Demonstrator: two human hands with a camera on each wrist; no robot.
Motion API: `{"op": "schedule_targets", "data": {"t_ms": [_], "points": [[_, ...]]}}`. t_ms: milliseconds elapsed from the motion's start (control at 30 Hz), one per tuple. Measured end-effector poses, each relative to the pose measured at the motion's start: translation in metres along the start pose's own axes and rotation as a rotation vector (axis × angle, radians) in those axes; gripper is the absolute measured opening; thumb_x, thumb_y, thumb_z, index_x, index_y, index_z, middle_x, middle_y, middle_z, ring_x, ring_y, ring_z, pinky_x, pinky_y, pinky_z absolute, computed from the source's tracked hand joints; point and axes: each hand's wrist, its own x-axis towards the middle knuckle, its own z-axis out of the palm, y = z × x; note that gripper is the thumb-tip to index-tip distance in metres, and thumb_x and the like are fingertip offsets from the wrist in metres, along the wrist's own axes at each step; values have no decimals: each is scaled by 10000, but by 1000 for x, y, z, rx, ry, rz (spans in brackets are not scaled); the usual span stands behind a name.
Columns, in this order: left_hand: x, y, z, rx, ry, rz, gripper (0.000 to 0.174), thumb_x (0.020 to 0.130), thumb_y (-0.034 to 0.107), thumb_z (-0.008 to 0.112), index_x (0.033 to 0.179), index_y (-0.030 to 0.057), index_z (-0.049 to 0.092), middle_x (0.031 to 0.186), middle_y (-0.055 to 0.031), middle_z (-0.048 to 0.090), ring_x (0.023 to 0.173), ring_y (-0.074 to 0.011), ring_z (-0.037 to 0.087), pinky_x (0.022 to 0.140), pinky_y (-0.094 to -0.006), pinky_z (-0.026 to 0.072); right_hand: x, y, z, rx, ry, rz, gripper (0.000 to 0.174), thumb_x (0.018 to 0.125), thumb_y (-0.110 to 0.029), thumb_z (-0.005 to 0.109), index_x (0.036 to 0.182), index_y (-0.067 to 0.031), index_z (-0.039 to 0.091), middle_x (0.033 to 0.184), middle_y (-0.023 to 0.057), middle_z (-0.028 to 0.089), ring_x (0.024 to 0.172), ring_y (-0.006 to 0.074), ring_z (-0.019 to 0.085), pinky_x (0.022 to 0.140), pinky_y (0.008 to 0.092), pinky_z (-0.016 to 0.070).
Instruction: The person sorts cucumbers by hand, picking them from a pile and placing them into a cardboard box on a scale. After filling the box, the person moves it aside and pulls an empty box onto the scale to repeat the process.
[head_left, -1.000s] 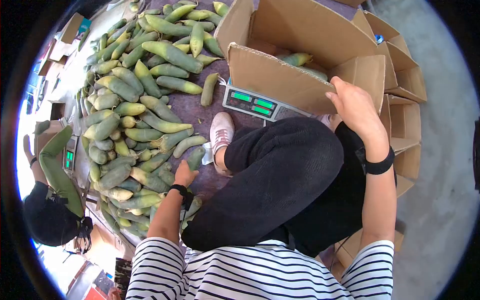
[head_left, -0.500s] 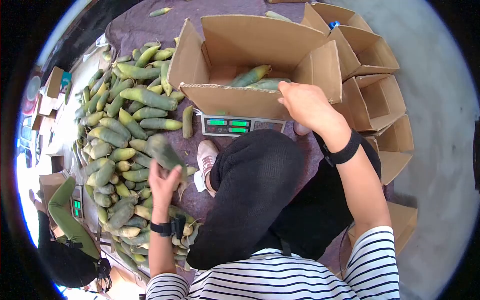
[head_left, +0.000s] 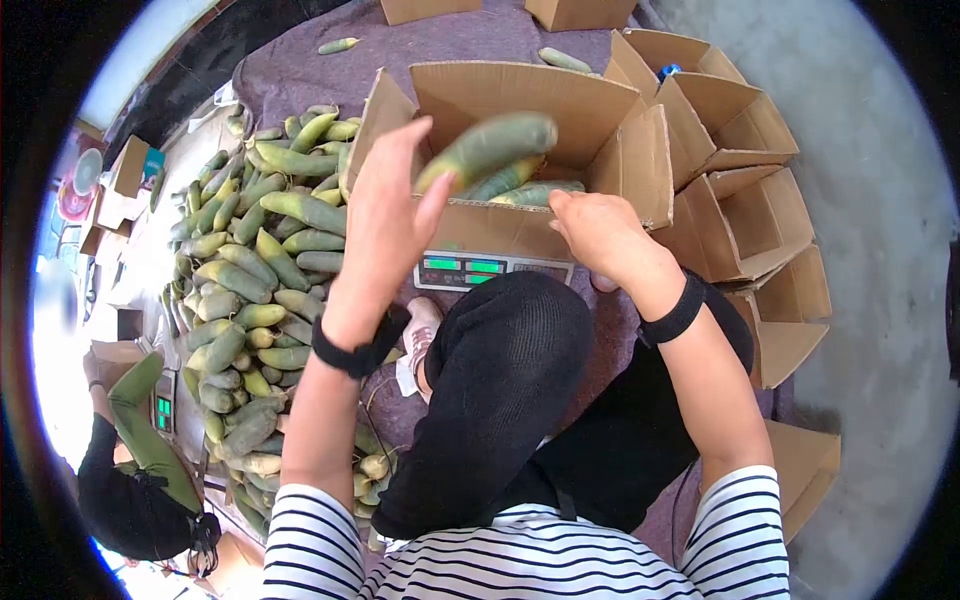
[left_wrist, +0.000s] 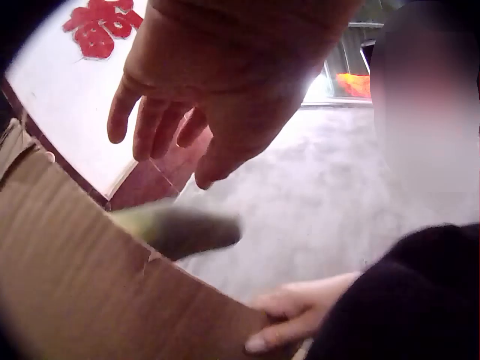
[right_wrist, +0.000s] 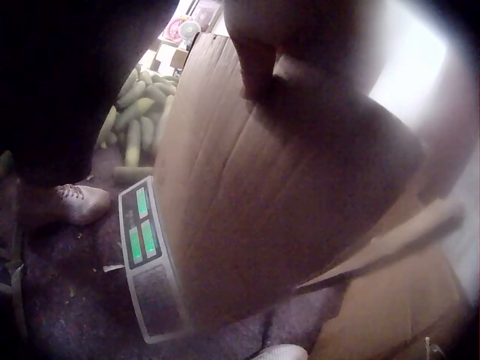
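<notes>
A blurred green radish (head_left: 497,146) is in the air over the open cardboard box (head_left: 500,226). Beside it my left hand (head_left: 385,215) has its fingers extended; in the left wrist view a gap shows between that hand (left_wrist: 217,90) and the radish (left_wrist: 184,229). My right hand (head_left: 608,232) grips the near top edge of the box, thumb on the outer side. Inside the box lie other radishes (head_left: 535,192). Under the box is a scale (head_left: 460,270) with green displays, also visible in the right wrist view (right_wrist: 142,225).
A large heap of radishes (head_left: 240,270) covers the cloth at the left. Several open boxes (head_left: 755,215) line the right side. Two radishes lie on the cloth beyond the box. Another person (head_left: 130,490) sits at far left beside a second scale (head_left: 165,405).
My left hand has moved from the heap up to the box and let go of the radish it carried. The right hand still holds the box edge.
</notes>
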Motion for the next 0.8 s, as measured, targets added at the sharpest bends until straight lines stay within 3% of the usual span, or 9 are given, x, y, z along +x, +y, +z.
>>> {"op": "schedule_targets", "data": {"t_ms": [133,233,267,333,400,467,667,800], "points": [[-64,4,-10,20,-90,-73,411,782,76,651,1161,-4,513,1114,-191,564,1056,-368,530,917,-420,421,1,-3,-5,-9,-73,23,163,858,-155,562,885,-1,519,836,207,633,822,372,622,692,463,497],[-124,-5,-15,24,-228,-195,397,764,73,652,1131,-2,521,1116,-201,562,1067,-380,524,911,-431,418,3,-3,-5,-34,15,59,164,846,-163,572,885,-15,512,817,215,623,820,387,615,681,474,494],[-146,-14,-14,36,-260,-195,388,748,87,662,1102,1,527,1060,-198,572,1016,-384,540,866,-433,436,4,5,1,-5,104,20,175,844,-166,576,892,-19,494,817,213,617,815,403,605,681,479,488],[-185,-23,-15,11,-351,-316,344,744,109,666,1045,3,541,971,-192,581,922,-381,561,800,-436,454,4,3,-4,0,16,-15,183,845,-165,575,901,-21,477,830,213,611,826,414,593,685,486,479],[-216,-27,-19,16,-415,-379,308,743,136,669,995,0,555,907,-183,584,852,-373,569,753,-441,459,0,1,-3,4,51,-34,183,846,-156,575,904,-18,470,846,222,603,839,423,579,697,492,469],[-233,-31,-25,52,-551,-484,334,737,165,684,1014,15,573,923,-178,592,875,-366,579,759,-440,463,1,-1,-7,12,23,-22,177,850,-144,571,898,-12,463,850,230,596,848,426,572,709,495,458],[-256,-73,-45,235,-458,-591,378,724,190,699,1037,24,566,972,-179,588,936,-360,568,787,-449,469,3,-5,-12,-15,-22,19,169,860,-145,554,919,-6,479,872,220,619,858,401,599,725,479,474],[-259,-149,-93,673,-376,-581,447,712,192,708,1100,45,543,1143,-169,532,1092,-344,503,868,-446,439,4,-9,-14,-23,-34,40,179,855,-148,566,915,-3,479,872,218,622,853,401,600,727,478,475]]}}
